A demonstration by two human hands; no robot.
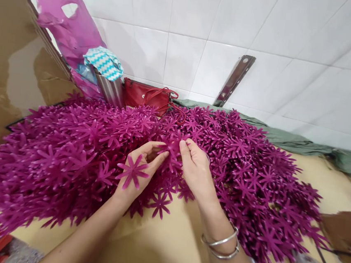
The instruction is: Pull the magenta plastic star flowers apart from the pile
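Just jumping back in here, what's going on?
A person's left hand and right hand are pinching purple flowers between them; how many is too blurred to tell. Another flower shows over the left wrist. A big heap of them spreads to both sides on a tan surface, with a red bag behind.

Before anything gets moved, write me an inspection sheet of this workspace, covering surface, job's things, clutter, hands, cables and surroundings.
Surface: tan sheet, largely covered by flowers.
Job's things: purple flowers heaped left and right; one flower shows over the left hand.
Clutter: pink bag, metal cup topped by a patterned cloth, red purse, all behind the heap.
Hands: the left hand and right hand pinch purple flowers close together.
Cables: thin dark line at lower right; cannot tell whether it is a cord.
Surroundings: white tiled wall, metal strip against it, cardboard at left.
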